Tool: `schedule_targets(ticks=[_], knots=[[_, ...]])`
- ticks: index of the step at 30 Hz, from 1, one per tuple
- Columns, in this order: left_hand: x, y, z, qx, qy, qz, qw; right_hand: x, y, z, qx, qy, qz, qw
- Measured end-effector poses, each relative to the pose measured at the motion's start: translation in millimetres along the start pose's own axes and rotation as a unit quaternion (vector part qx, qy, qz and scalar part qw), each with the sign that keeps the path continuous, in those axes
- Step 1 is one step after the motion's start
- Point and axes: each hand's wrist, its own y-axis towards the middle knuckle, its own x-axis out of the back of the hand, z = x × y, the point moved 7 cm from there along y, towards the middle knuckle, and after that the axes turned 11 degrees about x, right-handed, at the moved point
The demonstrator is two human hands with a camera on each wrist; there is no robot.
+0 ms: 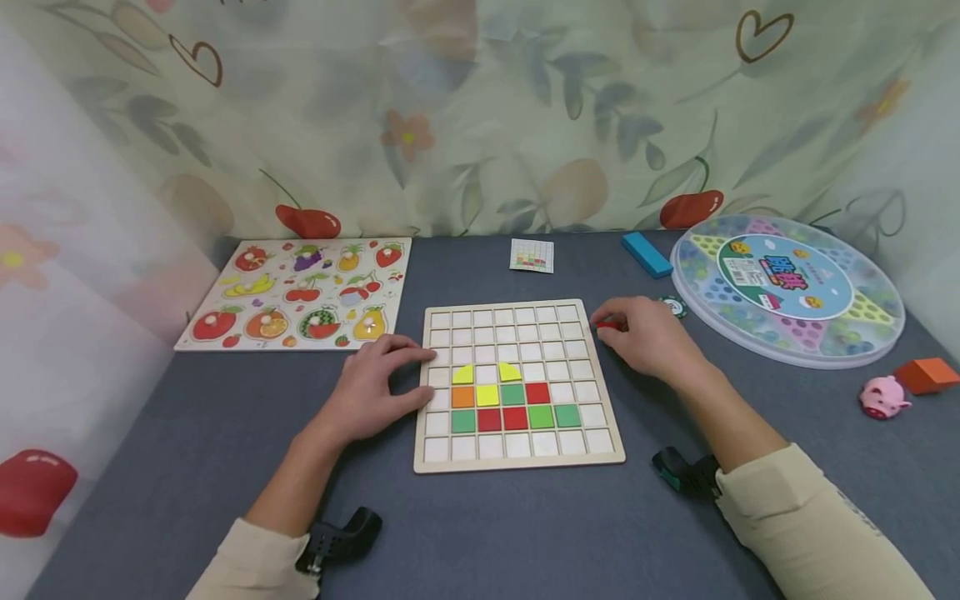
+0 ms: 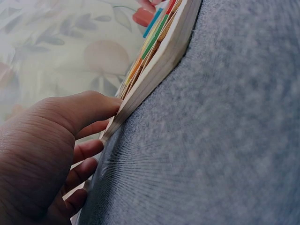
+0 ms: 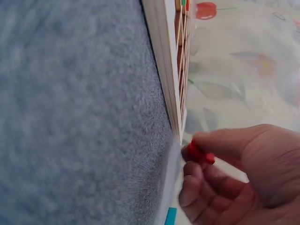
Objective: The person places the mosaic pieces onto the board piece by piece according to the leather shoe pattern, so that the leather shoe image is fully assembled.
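Observation:
A square wooden grid board (image 1: 519, 465) lies on the dark grey table. Red, green, orange and yellow tiles fill several of its cells in the middle and lower rows; two yellow tiles (image 1: 509, 372) have a curved side. At the board's left edge my left hand (image 1: 372, 388) rests with thumb and index finger spread, fingertips touching the rim; the left wrist view shows the thumb (image 2: 96, 107) against that edge. Just past the right edge, my right hand (image 1: 647, 335) pinches a small red piece (image 3: 199, 153) between thumb and fingers, which partly hide its shape.
A small pattern card (image 1: 532, 255) lies behind the board. To the left is a fruit picture board (image 1: 292, 293). On the right stand a blue block (image 1: 647, 254), a poker chip (image 1: 674, 307), a round game case (image 1: 787, 287), a pink pig figure (image 1: 883, 397) and an orange block (image 1: 927, 376).

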Motion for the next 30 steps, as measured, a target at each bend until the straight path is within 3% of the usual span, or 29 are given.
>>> schedule_targets(ticks=[6,13,17,22,30], knots=[[0.4,0.0,0.0,0.002,0.000,0.000,1.0000,-0.3,-0.1,11.0,0.002,0.081,0.003,0.9967],[0.5,-0.4,0.3,-0.004,0.000,-0.003,1.0000,-17.1,-3.7,24.8,0.013,0.186,0.094,0.9781],[0.4,-0.3,-0.3,-0.004,0.001,-0.003,1.0000,-23.0,-5.6,30.5,0.034,0.165,0.113,0.9792],[0.1,0.6,-0.8,0.001,0.001,0.002,1.0000,-26.1,-5.5,36.3,0.054,0.133,0.108,0.9837],[0.4,0.4,0.4,0.004,-0.001,0.002,1.0000,-34.3,-7.5,46.2,0.035,0.152,0.137,0.9782]])
